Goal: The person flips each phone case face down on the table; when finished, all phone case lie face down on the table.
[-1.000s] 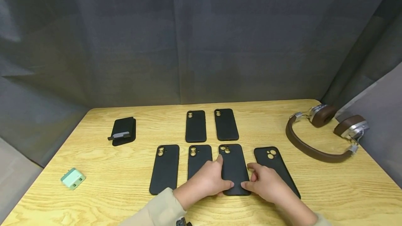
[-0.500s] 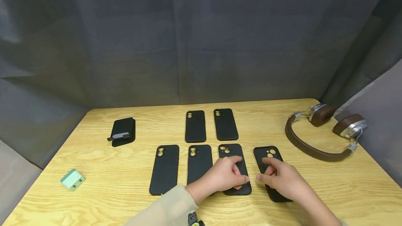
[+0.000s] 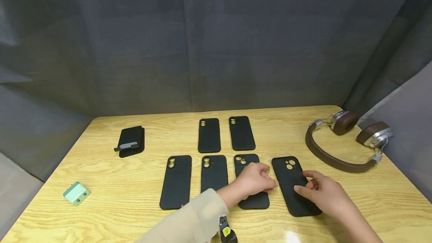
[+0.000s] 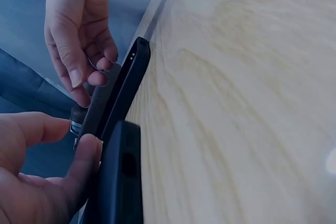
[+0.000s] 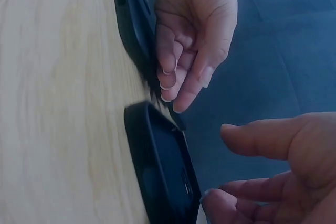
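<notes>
The right hand (image 3: 324,194) lay over the near right edge of the rightmost black phone case (image 3: 291,183), its fingers loosely bent with the tips at the case's edge; whether they actually pinched it could not be told. That case lay flat on the wooden counter (image 3: 354,198), slightly skewed, at the right end of the front row. The left hand (image 3: 254,181) rested on the neighbouring case (image 3: 249,198), fingers curled loosely and reaching toward the gap between the two cases, with no firm grip showing. In the left wrist view the left hand's thumb (image 4: 84,156) touched the edge of the case beneath it (image 4: 121,182). Further left in the front row lay two more black cases (image 3: 214,171) (image 3: 176,181), and behind them a pair of cases (image 3: 209,135) (image 3: 241,132) side by side. Well apart, a black wallet-like holder (image 3: 131,141) sat at the back left, a small mint-green charger (image 3: 76,193) near the left edge, and brown headphones (image 3: 344,141) at the right.
</notes>
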{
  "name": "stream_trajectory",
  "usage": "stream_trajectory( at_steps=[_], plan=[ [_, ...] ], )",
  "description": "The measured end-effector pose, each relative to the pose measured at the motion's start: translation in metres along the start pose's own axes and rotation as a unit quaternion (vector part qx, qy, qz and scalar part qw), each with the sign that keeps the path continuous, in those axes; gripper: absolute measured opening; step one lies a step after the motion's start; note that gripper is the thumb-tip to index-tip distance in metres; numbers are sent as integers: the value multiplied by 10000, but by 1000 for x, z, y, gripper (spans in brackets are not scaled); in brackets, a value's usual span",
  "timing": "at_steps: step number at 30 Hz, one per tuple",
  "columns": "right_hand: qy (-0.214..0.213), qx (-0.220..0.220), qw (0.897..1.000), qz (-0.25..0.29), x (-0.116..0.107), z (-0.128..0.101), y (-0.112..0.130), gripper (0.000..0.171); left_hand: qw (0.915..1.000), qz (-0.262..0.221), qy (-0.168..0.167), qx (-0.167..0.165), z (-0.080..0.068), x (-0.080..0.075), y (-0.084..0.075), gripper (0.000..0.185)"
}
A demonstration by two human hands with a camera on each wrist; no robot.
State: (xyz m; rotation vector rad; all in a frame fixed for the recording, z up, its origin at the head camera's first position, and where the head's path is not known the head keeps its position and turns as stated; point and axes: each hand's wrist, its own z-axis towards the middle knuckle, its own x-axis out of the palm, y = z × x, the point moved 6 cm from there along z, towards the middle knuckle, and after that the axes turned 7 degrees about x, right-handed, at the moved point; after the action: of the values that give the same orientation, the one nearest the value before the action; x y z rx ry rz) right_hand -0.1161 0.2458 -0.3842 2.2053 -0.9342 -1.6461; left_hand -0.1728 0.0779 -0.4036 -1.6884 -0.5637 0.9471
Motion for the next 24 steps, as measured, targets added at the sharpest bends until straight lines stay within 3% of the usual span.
stream_trajectory(
  at_steps=[5,13,24],
  plan=[
    [-121,-31,9999,-109,-5,4,-9,73,9998,7,-51,-213,4,7,-2,60],
    [-240,-68,9995,-188,-4,7,-16,61,9970,545,-206,-516,12,8,-3,58],
    [-331,-440,9979,-327,-1,9,-18,37,9971,406,-95,-644,18,14,-4,55]
  ],
)
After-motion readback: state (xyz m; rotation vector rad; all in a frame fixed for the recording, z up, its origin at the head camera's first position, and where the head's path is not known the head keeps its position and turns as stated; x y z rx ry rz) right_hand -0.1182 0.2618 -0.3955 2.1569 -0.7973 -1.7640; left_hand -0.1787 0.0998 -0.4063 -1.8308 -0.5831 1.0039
